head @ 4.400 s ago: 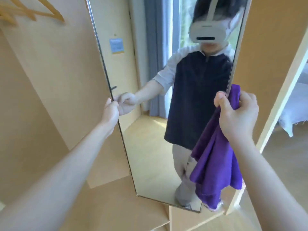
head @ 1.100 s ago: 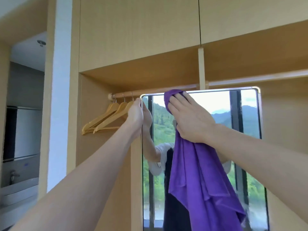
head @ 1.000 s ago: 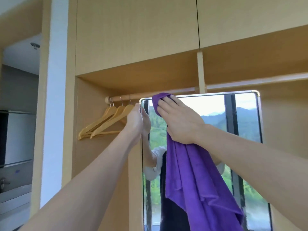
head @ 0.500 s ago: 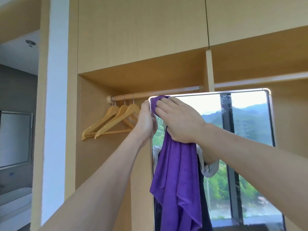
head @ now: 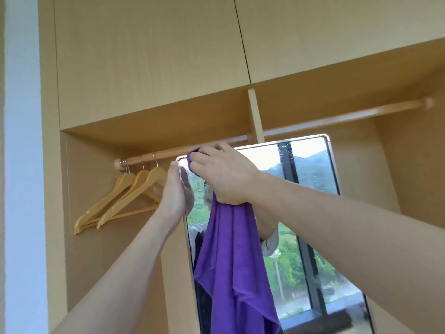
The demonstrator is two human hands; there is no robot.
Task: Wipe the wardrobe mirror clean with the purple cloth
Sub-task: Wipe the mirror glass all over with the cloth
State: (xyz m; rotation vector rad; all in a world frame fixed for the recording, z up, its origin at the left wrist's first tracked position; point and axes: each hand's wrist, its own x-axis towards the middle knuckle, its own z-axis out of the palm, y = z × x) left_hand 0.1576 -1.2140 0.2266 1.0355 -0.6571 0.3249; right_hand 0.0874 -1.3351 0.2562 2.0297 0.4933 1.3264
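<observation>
Since half a second ago the right hand [head: 222, 175] has slid the purple cloth [head: 231, 259] up to the top left corner of the mirror [head: 310, 213], fingers now reaching over the top edge. Its fingers lie fairly straight, pressing the bunched top of the cloth against the glass, while the rest hangs down over the left part of the mirror and hides it. The left hand [head: 174, 191] holds the mirror's left edge, palm on the frame; how its fingers lie behind the frame cannot be told. Left of it, wooden hangers [head: 125, 196] hang from a rail [head: 173, 154] inside the wardrobe [head: 149, 56], just behind the mirror's top.
</observation>
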